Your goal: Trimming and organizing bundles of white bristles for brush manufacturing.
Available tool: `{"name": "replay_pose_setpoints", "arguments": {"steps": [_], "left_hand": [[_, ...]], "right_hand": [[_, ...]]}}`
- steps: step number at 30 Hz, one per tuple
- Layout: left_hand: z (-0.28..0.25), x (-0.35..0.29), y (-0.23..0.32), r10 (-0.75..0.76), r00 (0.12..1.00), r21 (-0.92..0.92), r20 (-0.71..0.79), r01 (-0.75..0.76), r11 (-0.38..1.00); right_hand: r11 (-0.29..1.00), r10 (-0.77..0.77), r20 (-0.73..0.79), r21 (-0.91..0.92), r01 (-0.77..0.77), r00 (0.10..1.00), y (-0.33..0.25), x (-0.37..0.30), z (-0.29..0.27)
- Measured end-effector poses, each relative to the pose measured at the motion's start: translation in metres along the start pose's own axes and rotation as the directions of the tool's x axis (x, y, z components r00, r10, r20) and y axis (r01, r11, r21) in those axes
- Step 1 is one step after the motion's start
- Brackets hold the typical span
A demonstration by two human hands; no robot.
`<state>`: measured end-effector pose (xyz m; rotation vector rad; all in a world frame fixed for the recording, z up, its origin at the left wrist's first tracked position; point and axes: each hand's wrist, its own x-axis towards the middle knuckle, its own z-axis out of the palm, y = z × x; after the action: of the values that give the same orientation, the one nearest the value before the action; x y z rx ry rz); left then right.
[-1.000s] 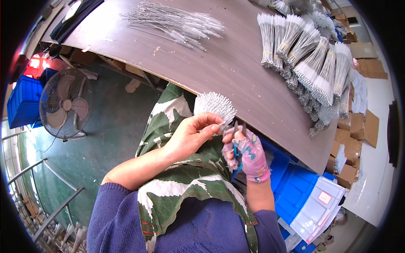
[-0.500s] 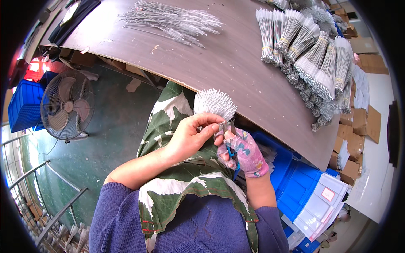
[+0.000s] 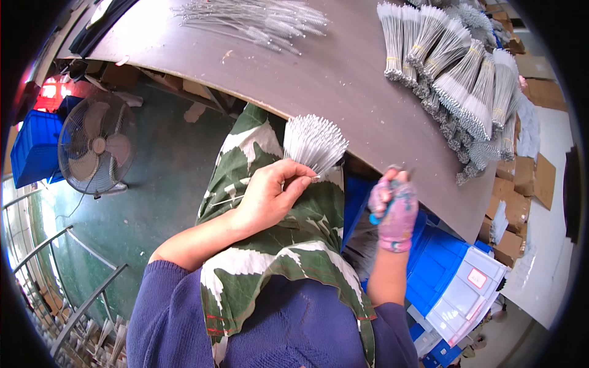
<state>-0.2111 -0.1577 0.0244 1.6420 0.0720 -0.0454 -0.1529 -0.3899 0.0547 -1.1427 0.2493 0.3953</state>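
My left hand (image 3: 270, 191), bare, pinches a thin wire brush (image 3: 226, 201) between thumb and forefinger; its wire pokes out past the back of the hand. Just beyond the fingertips stands a dense bundle of white-tipped wire brushes (image 3: 315, 140), upright against the table edge above my lap. Out to the right, over the table edge, my right hand (image 3: 396, 208) wears a pink flowered fingerless glove. Its fingers are wrapped round a blue-handled hand tool (image 3: 375, 218) with metal jaws. Motion blurs that hand, and most of the tool is hidden.
Loose wire brushes (image 3: 257, 23) lie on the brown table (image 3: 294, 80). Banded brush bundles (image 3: 454, 80) are piled at its right end. Blue and clear bins (image 3: 451, 276) stand at my right. A floor fan (image 3: 97, 144), a blue crate (image 3: 34, 147) and a metal rail (image 3: 86, 306) are at left.
My right hand has swung right and away from my left hand, taking the blue-handled tool with it. The left hand stays by the bundle, with a wire now showing behind it.
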Motion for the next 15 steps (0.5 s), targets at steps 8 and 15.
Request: {"name": "replay_pose_setpoints", "arguments": {"steps": [8,15], "left_hand": [[-0.063,0.056,0.032,0.502,0.865,0.571,0.008,-0.416,0.708],[-0.113,0.188,0.047,0.765,0.608,0.794,0.213,-0.564,0.227]], "right_hand": [[0.995,0.060,-0.063,-0.080,-0.065,0.996,0.018,0.017,-0.001],[0.966,0.043,-0.103,-0.250,-0.068,0.994,0.019,0.049,0.003]]}}
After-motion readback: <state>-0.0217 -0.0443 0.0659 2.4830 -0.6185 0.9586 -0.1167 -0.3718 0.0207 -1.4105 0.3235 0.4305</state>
